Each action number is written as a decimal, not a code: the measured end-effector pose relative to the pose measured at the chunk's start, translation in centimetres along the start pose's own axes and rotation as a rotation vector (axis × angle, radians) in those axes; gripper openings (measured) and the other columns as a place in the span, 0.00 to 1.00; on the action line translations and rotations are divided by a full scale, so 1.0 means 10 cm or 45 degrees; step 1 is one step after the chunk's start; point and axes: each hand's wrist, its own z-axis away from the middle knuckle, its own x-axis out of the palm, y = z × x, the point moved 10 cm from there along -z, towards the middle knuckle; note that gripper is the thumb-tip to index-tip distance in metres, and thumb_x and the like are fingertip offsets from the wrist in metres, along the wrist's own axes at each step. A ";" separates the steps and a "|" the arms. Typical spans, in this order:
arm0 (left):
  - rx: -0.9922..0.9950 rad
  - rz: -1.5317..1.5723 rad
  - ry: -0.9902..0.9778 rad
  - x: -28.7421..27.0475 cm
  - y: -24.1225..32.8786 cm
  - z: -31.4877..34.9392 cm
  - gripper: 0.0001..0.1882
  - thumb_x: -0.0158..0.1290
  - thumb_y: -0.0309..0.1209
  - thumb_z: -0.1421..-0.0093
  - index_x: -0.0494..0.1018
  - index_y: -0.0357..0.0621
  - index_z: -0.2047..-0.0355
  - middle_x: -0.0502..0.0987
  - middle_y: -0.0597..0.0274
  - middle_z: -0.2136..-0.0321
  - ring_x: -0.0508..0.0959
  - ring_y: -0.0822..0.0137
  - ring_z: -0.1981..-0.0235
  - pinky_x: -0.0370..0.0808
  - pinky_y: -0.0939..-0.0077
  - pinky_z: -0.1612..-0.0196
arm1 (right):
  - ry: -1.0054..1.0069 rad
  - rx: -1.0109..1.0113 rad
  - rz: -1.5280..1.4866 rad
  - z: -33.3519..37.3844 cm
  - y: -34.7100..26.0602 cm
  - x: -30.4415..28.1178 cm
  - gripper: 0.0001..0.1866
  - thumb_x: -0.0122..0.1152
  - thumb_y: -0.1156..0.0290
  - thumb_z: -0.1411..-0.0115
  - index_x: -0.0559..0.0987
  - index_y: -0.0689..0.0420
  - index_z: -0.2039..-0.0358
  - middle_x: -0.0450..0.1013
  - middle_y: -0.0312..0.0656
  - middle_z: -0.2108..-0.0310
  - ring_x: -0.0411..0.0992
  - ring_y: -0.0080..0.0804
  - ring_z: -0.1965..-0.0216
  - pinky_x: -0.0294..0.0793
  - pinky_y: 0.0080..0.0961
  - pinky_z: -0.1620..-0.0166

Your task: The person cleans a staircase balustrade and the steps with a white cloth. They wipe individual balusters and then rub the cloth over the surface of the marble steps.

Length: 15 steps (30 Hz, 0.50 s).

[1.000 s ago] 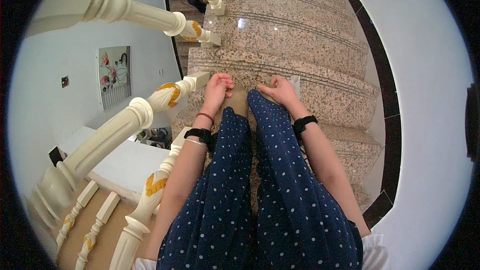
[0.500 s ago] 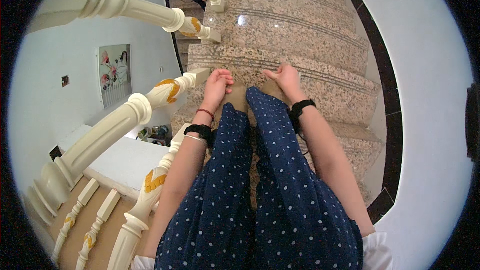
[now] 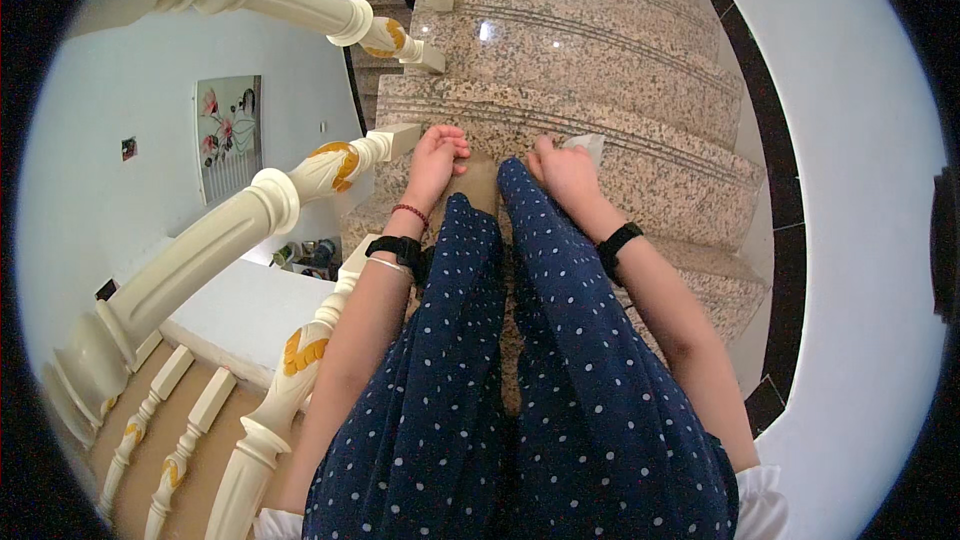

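White scrap [image 3: 588, 147] lies beside right fingers [image 3: 544, 151]; left hand [image 3: 434, 168] apart.

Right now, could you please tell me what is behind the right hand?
Part of something white shows beyond the right hand, against a speckled step; whatever the hand itself covers cannot be seen.

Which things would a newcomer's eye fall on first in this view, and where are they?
Probably the dark blue trousers with white dots come first, filling the lower middle. Near their far ends show the left hand and the right hand, with a small white piece beside the right one. Next, cream balusters with golden leaf patterns slant across the left, and speckled stone stairs fill the upper middle.
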 end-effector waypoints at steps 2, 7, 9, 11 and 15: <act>0.003 0.009 0.011 -0.03 0.00 0.01 0.11 0.38 0.22 0.41 0.67 0.41 0.60 0.72 0.63 0.67 0.73 0.74 0.69 0.73 0.81 0.70 | -0.147 -0.189 -0.021 0.05 -0.20 -0.06 0.23 0.46 0.49 0.41 0.77 0.57 0.73 0.75 0.46 0.82 0.75 0.42 0.79 0.73 0.37 0.73; -0.019 0.028 0.001 0.02 0.01 0.00 0.12 0.37 0.21 0.43 0.67 0.39 0.60 0.72 0.62 0.67 0.73 0.74 0.68 0.74 0.79 0.70 | -0.297 -0.031 0.018 0.00 -0.13 0.06 0.26 0.46 0.49 0.41 0.81 0.55 0.81 0.76 0.46 0.80 0.76 0.41 0.76 0.75 0.36 0.73; -0.020 0.022 0.000 0.03 0.00 0.00 0.10 0.39 0.23 0.39 0.67 0.44 0.60 0.72 0.66 0.67 0.73 0.75 0.68 0.71 0.82 0.69 | -0.296 0.029 0.000 -0.03 -0.09 0.11 0.24 0.47 0.50 0.42 0.81 0.55 0.81 0.76 0.46 0.80 0.77 0.41 0.75 0.75 0.36 0.73; -0.005 0.019 -0.004 0.02 0.00 -0.01 0.10 0.39 0.23 0.40 0.67 0.44 0.60 0.72 0.66 0.67 0.73 0.75 0.68 0.71 0.82 0.69 | -0.283 0.067 0.020 -0.07 -0.08 0.12 0.21 0.47 0.55 0.43 0.81 0.55 0.80 0.76 0.46 0.79 0.77 0.41 0.75 0.76 0.36 0.72; 0.000 0.031 -0.001 0.00 0.00 -0.01 0.11 0.40 0.22 0.41 0.67 0.43 0.59 0.72 0.66 0.67 0.73 0.75 0.68 0.71 0.82 0.70 | -0.256 0.021 0.042 -0.12 -0.12 0.11 0.18 0.47 0.60 0.43 0.81 0.55 0.80 0.76 0.46 0.79 0.77 0.41 0.76 0.76 0.36 0.72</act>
